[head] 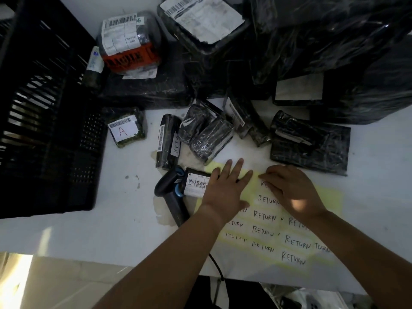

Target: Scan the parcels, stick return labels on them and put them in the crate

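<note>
Left hand [225,188] presses label sheet [330,202] (right hand [292,192] pinches label [263,183]).

Dim, underexposed view. A pale patch of light lies on the back of the right hand [294,197]. The floor [15,284], nearer than and left of the left hand [225,186], glares. Wrapped parcels [334,36] beyond the hands glint faintly. Edges bow and detail is soft.

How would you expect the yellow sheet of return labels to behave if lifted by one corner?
Probably floppy and light: the label sheet lies paper-thin and flat on the table. It likely slides easily, perhaps why the left hand rests flat on it while the right hand curls over its top edge.
</note>
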